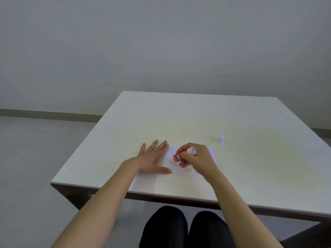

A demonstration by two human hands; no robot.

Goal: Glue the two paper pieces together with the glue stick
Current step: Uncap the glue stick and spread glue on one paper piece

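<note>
A red glue stick point(178, 157) with a white end is gripped in my right hand point(195, 156), tilted with its lower tip down on a white paper piece point(174, 167). My left hand point(152, 158) lies flat with fingers spread, pressing the paper's left side onto the table point(179, 122). A second white paper piece point(210, 152) shows faintly past my right hand, mostly hidden by it. The papers are pale and hard to tell from the tabletop.
A small white cap point(221, 139) stands on the table to the far right of my hands. The table's near edge point(161, 193) runs just above my knees. Grey floor lies to the left.
</note>
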